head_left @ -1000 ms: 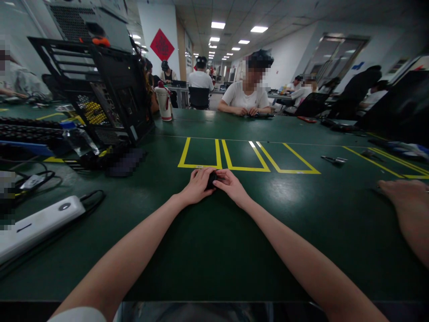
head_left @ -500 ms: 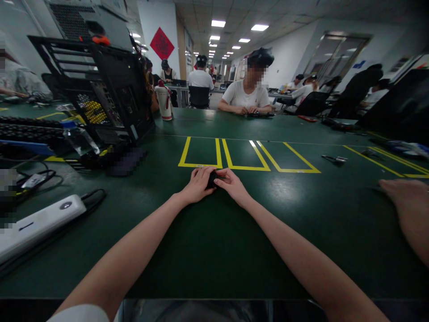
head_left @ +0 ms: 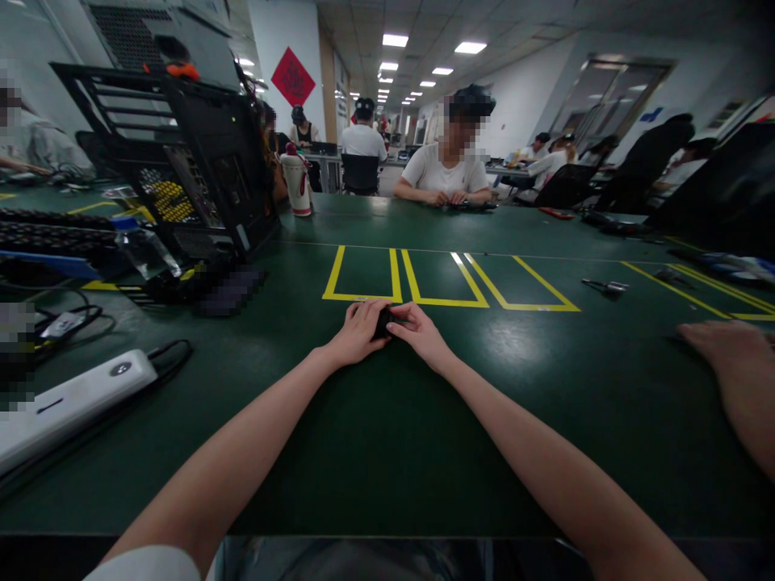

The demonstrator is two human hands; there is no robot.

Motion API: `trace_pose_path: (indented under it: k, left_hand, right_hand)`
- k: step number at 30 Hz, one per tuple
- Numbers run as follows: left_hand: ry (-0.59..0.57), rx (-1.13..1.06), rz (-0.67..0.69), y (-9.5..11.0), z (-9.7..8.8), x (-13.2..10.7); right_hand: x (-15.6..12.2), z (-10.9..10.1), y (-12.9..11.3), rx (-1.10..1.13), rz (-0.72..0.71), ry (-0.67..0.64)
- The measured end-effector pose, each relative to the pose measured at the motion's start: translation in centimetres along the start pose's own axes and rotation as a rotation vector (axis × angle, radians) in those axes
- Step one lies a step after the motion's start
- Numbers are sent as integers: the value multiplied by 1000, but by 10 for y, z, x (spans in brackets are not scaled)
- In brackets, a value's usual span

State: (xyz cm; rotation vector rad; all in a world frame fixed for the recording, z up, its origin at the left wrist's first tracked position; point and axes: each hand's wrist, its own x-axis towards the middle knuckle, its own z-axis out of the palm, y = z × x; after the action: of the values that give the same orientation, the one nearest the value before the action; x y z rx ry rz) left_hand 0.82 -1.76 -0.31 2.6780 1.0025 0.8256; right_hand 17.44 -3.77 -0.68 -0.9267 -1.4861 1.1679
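Between my two hands, on the green table [head_left: 387,452], is a small black object [head_left: 383,322]; its kind cannot be made out, as fingers cover most of it. My left hand [head_left: 358,332] is closed around its left side, with the fingers over the top. From the right, my right hand [head_left: 419,332] pinches at the object's near side with thumb and fingertips. Just beyond my fingers lie the yellow tape outlines [head_left: 445,303] on the tabletop.
At left stand an open black computer case [head_left: 224,177], a water bottle [head_left: 145,248], a keyboard [head_left: 54,234] and a white power strip [head_left: 78,403]. A paper cup [head_left: 297,186] is farther back. Another person's hand [head_left: 726,347] rests at right, near a small metal tool [head_left: 605,286]. A co-worker [head_left: 448,173] sits opposite.
My hands keep their hold on the black object with hardly any movement. The other person's hand at the right has shifted slightly.
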Motion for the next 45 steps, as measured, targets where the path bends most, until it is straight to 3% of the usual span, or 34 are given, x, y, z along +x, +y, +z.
trace_pose_path:
  k: [8, 16, 25, 31, 41, 45]
  left_hand:
    - [-1, 6, -5, -1, 0, 1]
    - [11, 12, -5, -1, 1, 1]
    - [-2, -5, -12, 2, -1, 1]
    - [-3, -2, -12, 1, -1, 1]
    - [13, -1, -5, -1, 1, 1]
    - [9, -6, -9, 0, 1, 1]
  right_hand:
    - [0, -2, 0, 43, 3, -100]
    - [1, 2, 0, -44, -18, 13]
    - [-3, -3, -4, 30, -12, -116]
    - [-1, 0, -1, -12, -16, -27]
    - [-2, -3, 0, 27, -16, -75]
    - [-3, 0, -2, 10, -7, -24]
